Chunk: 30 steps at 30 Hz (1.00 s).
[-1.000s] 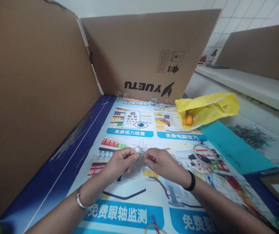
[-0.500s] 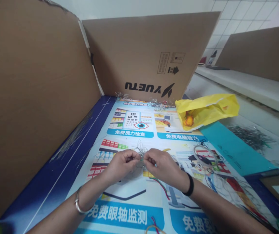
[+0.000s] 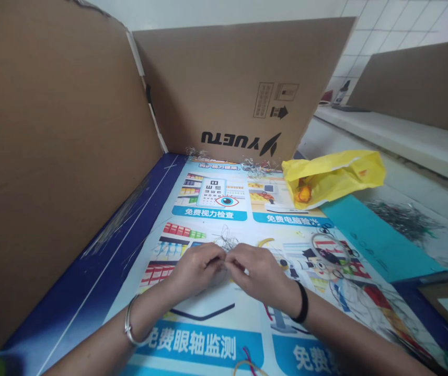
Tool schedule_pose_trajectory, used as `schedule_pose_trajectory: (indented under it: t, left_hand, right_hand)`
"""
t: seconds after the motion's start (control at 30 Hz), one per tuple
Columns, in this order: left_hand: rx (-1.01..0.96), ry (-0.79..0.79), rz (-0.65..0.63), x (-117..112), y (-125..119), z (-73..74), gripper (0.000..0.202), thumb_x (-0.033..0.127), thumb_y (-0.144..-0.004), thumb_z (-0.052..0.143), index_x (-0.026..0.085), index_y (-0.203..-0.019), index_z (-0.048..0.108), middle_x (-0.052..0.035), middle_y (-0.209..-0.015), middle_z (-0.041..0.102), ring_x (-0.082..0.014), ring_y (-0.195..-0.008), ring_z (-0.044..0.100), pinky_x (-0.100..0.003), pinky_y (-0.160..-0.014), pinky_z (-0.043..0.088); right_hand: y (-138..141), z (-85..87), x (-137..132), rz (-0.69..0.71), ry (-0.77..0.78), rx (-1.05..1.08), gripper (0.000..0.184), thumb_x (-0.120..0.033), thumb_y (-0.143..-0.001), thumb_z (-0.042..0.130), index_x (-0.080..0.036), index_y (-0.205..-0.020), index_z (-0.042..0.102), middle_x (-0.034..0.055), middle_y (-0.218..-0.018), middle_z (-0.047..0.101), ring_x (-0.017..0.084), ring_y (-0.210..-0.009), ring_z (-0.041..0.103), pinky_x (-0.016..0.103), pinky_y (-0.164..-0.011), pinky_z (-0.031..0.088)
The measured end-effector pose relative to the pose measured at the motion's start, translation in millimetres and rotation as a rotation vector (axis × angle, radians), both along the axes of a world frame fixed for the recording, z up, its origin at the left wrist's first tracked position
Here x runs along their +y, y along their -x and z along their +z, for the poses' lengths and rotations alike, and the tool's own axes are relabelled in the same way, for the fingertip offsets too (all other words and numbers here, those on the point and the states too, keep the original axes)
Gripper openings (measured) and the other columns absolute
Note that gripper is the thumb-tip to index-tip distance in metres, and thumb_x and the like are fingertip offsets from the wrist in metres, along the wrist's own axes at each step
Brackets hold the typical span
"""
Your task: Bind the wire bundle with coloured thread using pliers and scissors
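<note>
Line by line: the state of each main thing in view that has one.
Left hand, fingers curled and pinched
Right hand, fingers curled and pinched
Wire tangle, loosely looped, partly hidden
Yellow bag, lying down, mouth open
Lettered cardboard panel, standing, lettering upside down
Dark wire heap, tangled
Printed sheet, spread flat

Grey wire tangle (image 3: 226, 239), yellow bag (image 3: 349, 169), brown cardboard panel (image 3: 208, 78) (lettered black), 1 silver bangle (image 3: 127, 322), 1 black wristband (image 3: 303, 303).

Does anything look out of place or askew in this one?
Yes: the far cardboard panel has its YUETU lettering upside down. The yellow bag slumps with its mouth open. Tangled thin strands show just beyond the left hand and right hand.
</note>
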<state>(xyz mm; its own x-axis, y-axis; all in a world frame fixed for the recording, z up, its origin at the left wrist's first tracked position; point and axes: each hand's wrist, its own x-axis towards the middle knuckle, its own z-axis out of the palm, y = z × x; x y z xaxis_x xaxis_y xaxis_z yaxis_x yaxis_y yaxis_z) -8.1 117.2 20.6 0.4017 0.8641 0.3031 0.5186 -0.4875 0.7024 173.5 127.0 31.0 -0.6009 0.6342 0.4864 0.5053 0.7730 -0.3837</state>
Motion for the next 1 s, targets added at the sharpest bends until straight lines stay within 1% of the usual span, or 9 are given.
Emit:
schedule_pose_trajectory:
  t: [0.1,0.2,0.3,0.53,0.67,0.77,0.83,0.9,1.0]
  left_hand:
    - [-0.048,0.048,0.003,2.4,2.5,1.3,0.018,0.004,-0.074,0.048,0.018,-0.071,0.059,0.0,-0.069,0.063,-0.0133,-0.068,0.057,-0.023,-0.064,0.042]
    - [-0.087,0.078,-0.016,3.7,3.3,3.0,0.017,0.006,-0.075,0.049,0.018,-0.07,0.059,0.0,-0.069,0.064,-0.0134,-0.068,0.058,-0.023,-0.065,0.043]
    - [-0.095,0.078,-0.027,3.5,3.1,2.9,0.017,0.007,-0.076,0.049,0.018,-0.069,0.06,-0.0005,-0.07,0.064,-0.0135,-0.069,0.059,-0.023,-0.066,0.043]
    - [-0.081,0.112,-0.026,2.1,2.7,1.0,0.018,0.006,-0.075,0.05,0.019,-0.07,0.061,0.0006,-0.07,0.065,-0.0128,-0.067,0.058,-0.022,-0.065,0.043]
    - [-0.128,0.236,0.019,0.7,1.8,3.9,0.017,0.005,-0.072,0.049,0.018,-0.068,0.059,0.0021,-0.063,0.063,-0.0122,-0.062,0.057,-0.022,-0.061,0.042]
    - [-0.238,0.374,0.069,0.4,0.1,5.4,0.011,0.009,-0.072,0.051,0.017,-0.068,0.056,0.003,-0.057,0.059,-0.0114,-0.056,0.055,-0.022,-0.057,0.042]
    - [-0.348,0.456,0.09,0.8,-1.7,5.3,0.007,0.013,-0.073,0.053,0.017,-0.067,0.054,0.0039,-0.054,0.056,-0.0102,-0.052,0.053,-0.022,-0.054,0.042]
    - [-0.438,0.52,0.1,1.2,-3.5,4.7,0.008,0.016,-0.072,0.056,0.017,-0.065,0.052,0.0044,-0.052,0.054,-0.0091,-0.048,0.051,-0.021,-0.051,0.04]
    - [-0.489,0.571,0.117,1.6,-4.8,3.5,0.01,0.017,-0.069,0.058,0.017,-0.064,0.05,0.0045,-0.051,0.052,-0.0081,-0.047,0.048,-0.02,-0.048,0.038]
  right_hand:
    - [-3.6,1.9,6.6,-0.021,0.061,0.07,0.015,-0.014,-0.084,0.048,-0.018,-0.079,0.061,0.0025,-0.073,0.064,0.013,-0.069,0.059,0.023,-0.063,0.045]
    - [-5.9,0.7,11.2,-0.01,0.045,0.071,0.015,-0.014,-0.085,0.048,-0.017,-0.087,0.063,0.005,-0.08,0.066,0.015,-0.076,0.061,0.025,-0.067,0.048]
    - [-6.0,-1.4,11.2,0.024,0.006,0.032,0.016,-0.016,-0.086,0.048,-0.016,-0.092,0.062,0.0066,-0.083,0.066,0.016,-0.078,0.061,0.026,-0.068,0.049]
    - [-3.0,-5.7,7.5,0.031,-0.096,-0.065,0.021,-0.016,-0.089,0.041,-0.016,-0.082,0.06,0.0062,-0.075,0.063,0.016,-0.072,0.058,0.028,-0.065,0.047]
    - [0.0,-9.9,6.2,-0.013,-0.154,-0.048,0.02,-0.013,-0.086,0.042,-0.016,-0.073,0.058,0.005,-0.069,0.061,0.016,-0.066,0.056,0.027,-0.06,0.044]
    - [1.8,-13.7,5.2,-0.029,-0.188,-0.016,0.019,-0.011,-0.084,0.044,-0.016,-0.071,0.056,0.0041,-0.068,0.06,0.015,-0.065,0.055,0.026,-0.059,0.043]
    - [1.9,-16.9,4.7,-0.035,-0.252,-0.016,0.018,-0.011,-0.083,0.045,-0.017,-0.071,0.056,0.0045,-0.068,0.06,0.016,-0.066,0.055,0.027,-0.061,0.043]
    - [0.8,-20.5,4.4,-0.026,-0.34,-0.047,0.017,-0.012,-0.084,0.046,-0.017,-0.072,0.057,0.0048,-0.068,0.06,0.016,-0.066,0.054,0.029,-0.061,0.042]
    - [-1.7,-24.8,4.3,0.022,-0.433,-0.107,0.014,-0.013,-0.084,0.048,-0.017,-0.075,0.059,0.0043,-0.067,0.059,0.017,-0.064,0.052,0.031,-0.059,0.04]
